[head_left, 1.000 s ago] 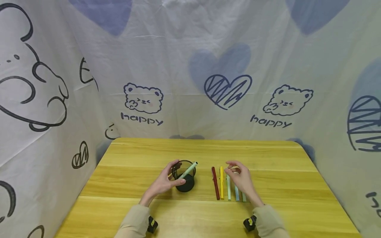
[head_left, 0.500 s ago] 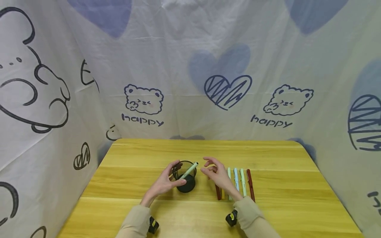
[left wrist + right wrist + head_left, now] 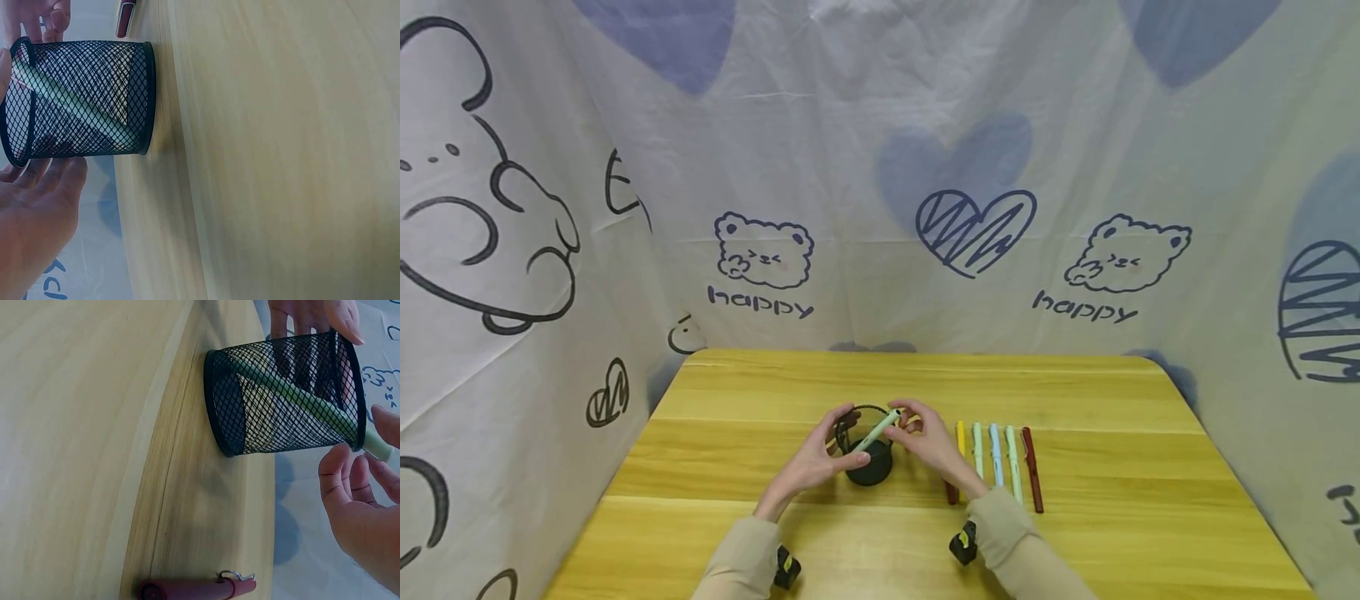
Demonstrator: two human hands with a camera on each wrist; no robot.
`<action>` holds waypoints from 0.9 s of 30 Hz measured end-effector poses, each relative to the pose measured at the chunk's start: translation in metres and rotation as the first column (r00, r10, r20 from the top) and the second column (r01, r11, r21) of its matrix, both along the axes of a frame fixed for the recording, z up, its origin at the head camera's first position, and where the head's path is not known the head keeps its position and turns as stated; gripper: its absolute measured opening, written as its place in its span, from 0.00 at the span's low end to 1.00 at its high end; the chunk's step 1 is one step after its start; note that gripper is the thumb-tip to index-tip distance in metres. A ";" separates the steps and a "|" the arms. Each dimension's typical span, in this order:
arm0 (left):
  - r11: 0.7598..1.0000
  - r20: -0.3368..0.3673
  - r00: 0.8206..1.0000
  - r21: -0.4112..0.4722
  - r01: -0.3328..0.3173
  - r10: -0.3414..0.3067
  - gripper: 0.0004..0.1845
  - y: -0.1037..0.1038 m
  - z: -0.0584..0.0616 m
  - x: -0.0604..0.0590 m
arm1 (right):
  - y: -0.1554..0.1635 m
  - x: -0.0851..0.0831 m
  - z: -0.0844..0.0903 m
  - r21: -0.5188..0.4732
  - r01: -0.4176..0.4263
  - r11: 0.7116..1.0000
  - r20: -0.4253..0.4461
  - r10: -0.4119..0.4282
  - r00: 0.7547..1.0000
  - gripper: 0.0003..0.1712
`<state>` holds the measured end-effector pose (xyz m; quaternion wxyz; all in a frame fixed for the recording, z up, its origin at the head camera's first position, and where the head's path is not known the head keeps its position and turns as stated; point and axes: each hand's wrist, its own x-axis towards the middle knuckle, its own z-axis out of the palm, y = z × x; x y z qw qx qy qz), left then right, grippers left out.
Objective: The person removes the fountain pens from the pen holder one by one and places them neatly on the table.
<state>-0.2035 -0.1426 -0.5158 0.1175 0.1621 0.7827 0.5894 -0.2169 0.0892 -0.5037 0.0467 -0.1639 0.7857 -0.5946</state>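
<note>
A black mesh pen cup (image 3: pixel 867 463) (image 3: pixel 87 94) (image 3: pixel 281 394) stands on the wooden table (image 3: pixel 880 383). A pale green pen (image 3: pixel 877 428) (image 3: pixel 75 103) (image 3: pixel 294 394) leans in it, its end poking over the rim. My left hand (image 3: pixel 831 442) (image 3: pixel 37 212) is curled round the cup's left side. My right hand (image 3: pixel 906 421) (image 3: pixel 365 453) hovers at the pen's upper end with fingers loosely bent. I cannot tell whether they touch it.
Several pens lie side by side right of the cup: yellow (image 3: pixel 960 437), pale green (image 3: pixel 977 450), blue (image 3: pixel 996 454), green (image 3: pixel 1012 454), dark red (image 3: pixel 1032 471). Another dark red pen (image 3: pixel 951 493) (image 3: pixel 200 589) is partly under my right wrist. Printed cloth walls the table.
My right hand left the row of pens and moved left to the top of the pen in the cup. The left hand and the cup stayed put.
</note>
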 end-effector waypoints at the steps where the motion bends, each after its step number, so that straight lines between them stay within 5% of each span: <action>1: 1.000 0.002 1.000 0.001 0.002 -0.002 0.46 0.000 0.000 0.000 | -0.001 0.000 0.000 0.000 0.001 1.000 -0.001 -0.001 1.000 0.23; 15: 1.000 -0.004 1.000 -0.002 0.007 -0.007 0.47 -0.001 0.000 0.000 | -0.009 -0.002 -0.002 0.020 0.038 0.999 -0.048 -0.037 0.998 0.09; 27: 1.000 0.003 1.000 -0.001 -0.007 0.007 0.47 0.000 0.000 0.001 | -0.006 0.005 0.001 -0.007 0.100 0.995 -0.033 -0.101 0.994 0.10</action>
